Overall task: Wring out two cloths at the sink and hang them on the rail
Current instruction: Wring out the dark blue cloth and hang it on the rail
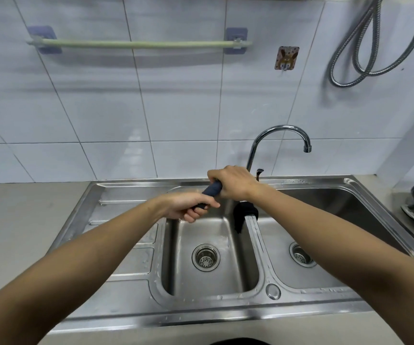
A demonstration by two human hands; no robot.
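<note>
First cloth (212,190) mid-wring above the sink (131,267), both hands' fingers (196,215) clenched tight on it; second cloth (241,215) draped on sink's divider, rail (138,44) above sink bare — nothing hung yet.

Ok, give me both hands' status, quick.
Left hand: closed around one end of the twisted blue cloth, above the left basin.
Right hand: closed around the cloth's other end.
</note>
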